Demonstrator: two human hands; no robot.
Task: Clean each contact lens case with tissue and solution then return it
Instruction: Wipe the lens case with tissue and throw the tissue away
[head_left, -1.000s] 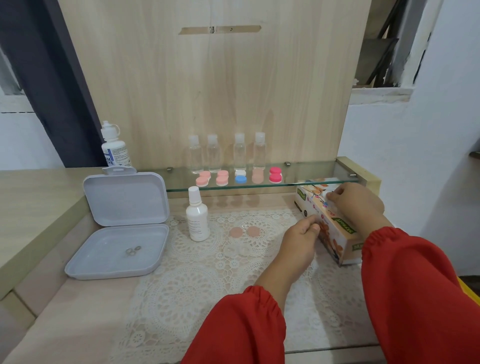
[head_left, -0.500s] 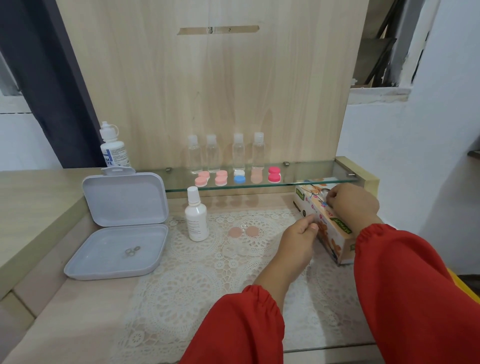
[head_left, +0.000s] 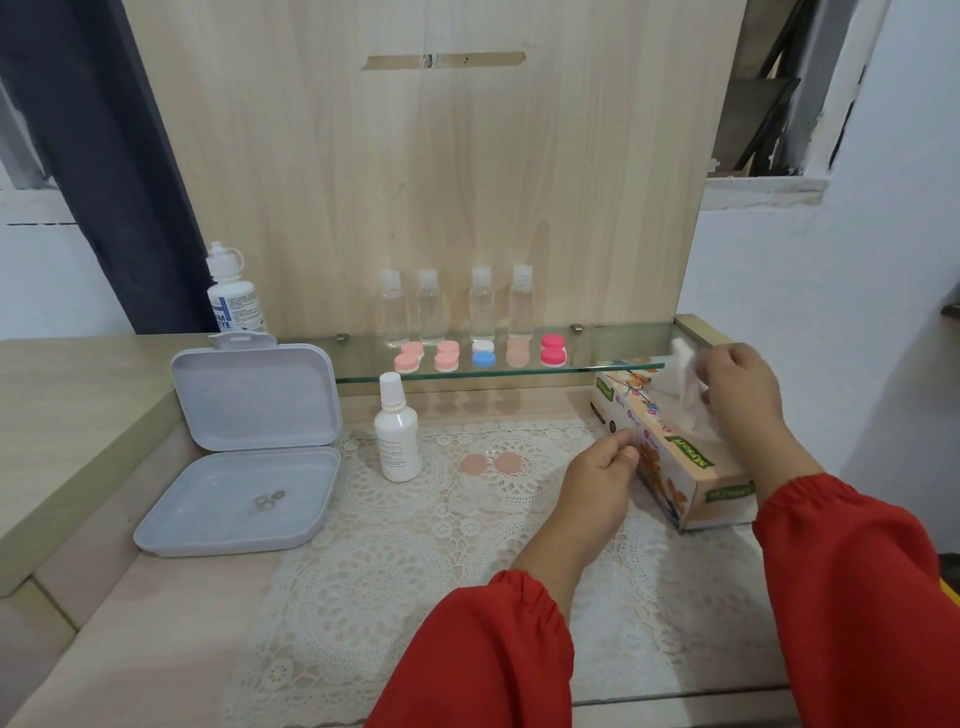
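Open grey box (head_left: 244, 457): lower left of frame, lid up, small metal rings in the tray. Not part of the next move as I read it.

Solution bottle (head_left: 397, 434): left of centre, upright on the lace mat (head_left: 395, 561), cap on, well apart from both hands.

Open lens case (head_left: 491, 464): centre of frame on the mat, two peach caps side by side, with what looks like the clear case base just below them, too faint to be sure. Its long axis runs left–right across the frame. It lies just left of the left hand.

Shelf cases (head_left: 480, 354): upper centre, a row on the glass shelf (head_left: 613, 353), four clear bottles standing behind them.

Left hand (head_left: 597, 483): right of centre, grip curled, thumb and fingertips pressed against the near long side of the tissue box (head_left: 670, 457), steadying it.

Tissue box: right of centre, long axis running from upper left to lower right.

Right hand (head_left: 740, 397): right of frame, above the far end of the box, grip pinching a white tissue (head_left: 685, 395) part-way out of the slot.

Key relation: the tissue sits up and right of the open case; the left hand is nearer the case. I judge the tissue must travel left and down to meet it.
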